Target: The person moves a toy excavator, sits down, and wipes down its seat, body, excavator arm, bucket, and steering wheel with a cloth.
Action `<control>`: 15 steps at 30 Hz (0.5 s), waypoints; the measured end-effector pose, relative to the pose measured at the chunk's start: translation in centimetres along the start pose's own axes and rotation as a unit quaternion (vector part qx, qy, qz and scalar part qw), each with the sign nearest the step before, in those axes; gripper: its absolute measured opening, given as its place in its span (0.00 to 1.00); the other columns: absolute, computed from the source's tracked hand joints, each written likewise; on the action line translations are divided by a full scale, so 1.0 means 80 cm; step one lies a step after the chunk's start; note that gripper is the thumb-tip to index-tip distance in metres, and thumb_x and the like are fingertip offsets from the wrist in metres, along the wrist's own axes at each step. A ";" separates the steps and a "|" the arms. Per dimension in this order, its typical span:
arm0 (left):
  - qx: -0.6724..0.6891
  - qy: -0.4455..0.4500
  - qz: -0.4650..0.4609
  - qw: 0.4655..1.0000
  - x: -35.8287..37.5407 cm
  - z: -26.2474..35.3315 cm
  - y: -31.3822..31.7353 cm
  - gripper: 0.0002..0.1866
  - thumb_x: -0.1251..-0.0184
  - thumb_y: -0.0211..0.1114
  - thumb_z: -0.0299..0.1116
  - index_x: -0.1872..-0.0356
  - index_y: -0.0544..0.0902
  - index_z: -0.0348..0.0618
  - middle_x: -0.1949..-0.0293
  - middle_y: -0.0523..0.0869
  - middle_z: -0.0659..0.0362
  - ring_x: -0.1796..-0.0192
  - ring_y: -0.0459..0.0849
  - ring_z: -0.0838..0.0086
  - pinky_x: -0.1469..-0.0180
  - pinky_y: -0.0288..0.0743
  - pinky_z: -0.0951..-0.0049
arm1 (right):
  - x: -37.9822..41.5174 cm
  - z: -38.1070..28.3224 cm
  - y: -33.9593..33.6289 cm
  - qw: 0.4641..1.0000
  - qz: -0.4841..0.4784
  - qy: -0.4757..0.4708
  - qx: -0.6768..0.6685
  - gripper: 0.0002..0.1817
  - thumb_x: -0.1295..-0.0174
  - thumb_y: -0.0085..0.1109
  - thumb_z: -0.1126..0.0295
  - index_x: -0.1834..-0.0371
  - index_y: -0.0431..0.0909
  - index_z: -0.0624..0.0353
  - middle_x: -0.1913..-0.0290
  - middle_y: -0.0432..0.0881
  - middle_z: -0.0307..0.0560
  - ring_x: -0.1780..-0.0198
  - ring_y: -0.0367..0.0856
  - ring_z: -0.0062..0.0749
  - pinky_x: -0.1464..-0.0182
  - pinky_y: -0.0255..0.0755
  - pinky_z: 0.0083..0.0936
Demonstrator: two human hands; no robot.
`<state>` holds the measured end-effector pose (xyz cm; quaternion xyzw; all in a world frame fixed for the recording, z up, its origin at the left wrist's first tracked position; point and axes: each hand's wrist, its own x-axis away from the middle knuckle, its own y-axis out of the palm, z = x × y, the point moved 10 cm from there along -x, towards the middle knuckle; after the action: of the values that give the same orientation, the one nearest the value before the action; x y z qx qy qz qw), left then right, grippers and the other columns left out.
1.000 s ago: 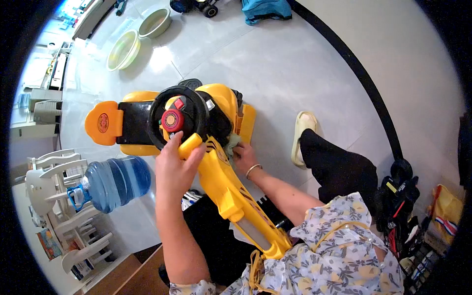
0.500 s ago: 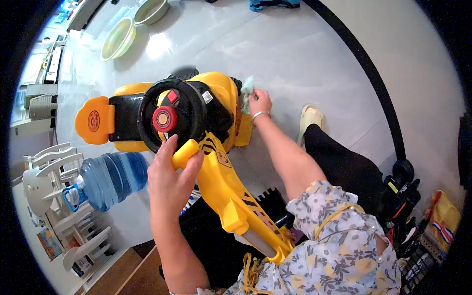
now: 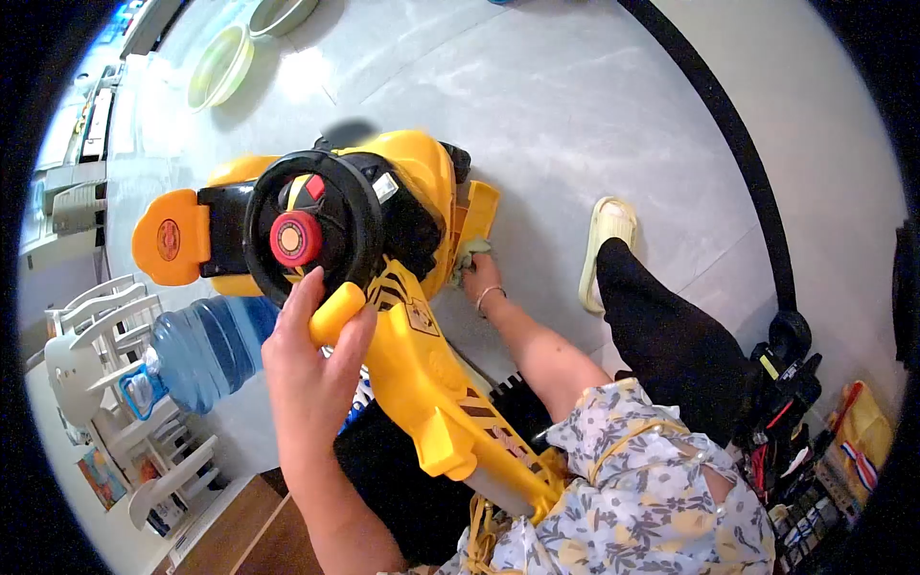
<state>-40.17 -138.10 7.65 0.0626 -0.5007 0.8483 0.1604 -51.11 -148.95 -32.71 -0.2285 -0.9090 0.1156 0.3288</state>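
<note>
A yellow and black ride-on toy digger (image 3: 422, 168) stands on the floor, with a black steering wheel (image 3: 372, 225) and an orange seat back (image 3: 171, 238). My left hand (image 3: 311, 355) is closed round the yellow handle (image 3: 337, 312) at the upper end of the digger arm (image 3: 412, 369), beside the wheel. Lower on the toy's front side, my right hand (image 3: 481, 278) is closed on a pale green cloth (image 3: 470, 251). The cloth touches the yellow bumper piece (image 3: 477, 213); my right fingertips are partly hidden behind it.
A blue water jug (image 3: 206, 350) lies on its side left of the toy, near white chairs (image 3: 81, 359). Two basins, one a green basin (image 3: 220, 67), sit at the upper left. My foot in a pale yellow slipper (image 3: 606, 254) is at the right.
My right hand has moved the cloth down along the toy's front, from the bumper's upper end to its lower part. The toy appears slightly further left, with my left hand still on the handle.
</note>
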 end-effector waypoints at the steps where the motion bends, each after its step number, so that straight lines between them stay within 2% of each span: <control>1: -0.001 -0.003 -0.003 1.000 0.002 0.000 0.002 0.26 0.46 0.69 0.34 0.48 0.77 0.28 0.54 0.84 0.43 0.54 0.85 0.59 0.52 0.77 0.69 | 0.006 0.003 0.002 0.999 -0.021 0.015 -0.047 0.17 0.45 0.53 0.75 0.51 0.76 0.67 0.52 0.79 0.66 0.46 0.75 0.61 0.45 0.68 0.44; 3: 0.023 -0.043 -0.013 0.999 0.003 -0.004 0.004 0.26 0.46 0.69 0.34 0.47 0.77 0.28 0.53 0.84 0.43 0.53 0.85 0.59 0.50 0.76 0.68 | -0.033 0.003 -0.018 0.999 0.016 0.019 -0.023 0.15 0.45 0.53 0.75 0.55 0.77 0.68 0.54 0.79 0.67 0.47 0.75 0.61 0.44 0.68 0.43; 5: 0.002 -0.029 -0.011 1.000 0.002 -0.009 0.003 0.26 0.46 0.68 0.34 0.47 0.77 0.28 0.52 0.83 0.42 0.53 0.85 0.59 0.50 0.76 0.68 | -0.078 -0.016 -0.046 0.996 0.087 0.004 0.008 0.13 0.45 0.54 0.74 0.57 0.77 0.68 0.53 0.78 0.66 0.47 0.75 0.61 0.44 0.68 0.43; 7: -0.020 -0.014 -0.012 1.000 0.002 -0.007 0.003 0.26 0.46 0.68 0.33 0.47 0.77 0.28 0.52 0.83 0.42 0.52 0.85 0.60 0.49 0.75 0.67 | -0.120 -0.045 -0.058 0.989 0.098 -0.112 0.024 0.15 0.44 0.55 0.72 0.54 0.75 0.66 0.49 0.77 0.65 0.47 0.74 0.60 0.45 0.69 0.44; 8: -0.023 -0.020 -0.014 0.999 0.002 -0.006 0.003 0.26 0.46 0.67 0.33 0.47 0.77 0.29 0.51 0.83 0.42 0.52 0.85 0.60 0.48 0.75 0.67 | -0.128 -0.046 -0.061 0.989 0.098 -0.110 0.023 0.15 0.44 0.55 0.72 0.54 0.75 0.66 0.49 0.77 0.65 0.47 0.74 0.60 0.45 0.69 0.44; 10: -0.027 -0.029 -0.016 0.999 0.001 -0.006 0.003 0.25 0.46 0.67 0.33 0.47 0.77 0.29 0.51 0.83 0.41 0.51 0.85 0.59 0.47 0.74 0.67 | -0.142 -0.045 -0.040 0.988 0.011 -0.096 0.119 0.18 0.43 0.55 0.71 0.49 0.72 0.64 0.45 0.74 0.63 0.45 0.72 0.60 0.43 0.68 0.45; 11: -0.029 -0.029 -0.016 0.999 0.001 -0.007 0.002 0.25 0.46 0.66 0.32 0.47 0.77 0.29 0.51 0.83 0.41 0.51 0.85 0.60 0.47 0.74 0.67 | -0.148 -0.015 -0.026 0.994 -0.064 0.046 0.081 0.19 0.42 0.55 0.71 0.46 0.71 0.64 0.44 0.74 0.62 0.44 0.72 0.59 0.42 0.68 0.46; 15: -0.002 -0.048 -0.007 0.999 0.000 -0.009 0.003 0.24 0.46 0.66 0.30 0.48 0.77 0.28 0.52 0.83 0.43 0.52 0.85 0.64 0.48 0.74 0.70 | -0.147 0.006 -0.015 0.987 -0.011 -0.014 0.157 0.19 0.41 0.55 0.70 0.46 0.72 0.64 0.44 0.74 0.62 0.43 0.72 0.57 0.41 0.68 0.45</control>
<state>-40.21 -137.57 7.08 0.1065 -0.5089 0.8423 0.1421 -43.84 -155.80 -39.05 -0.1625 -0.8864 0.2567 0.3494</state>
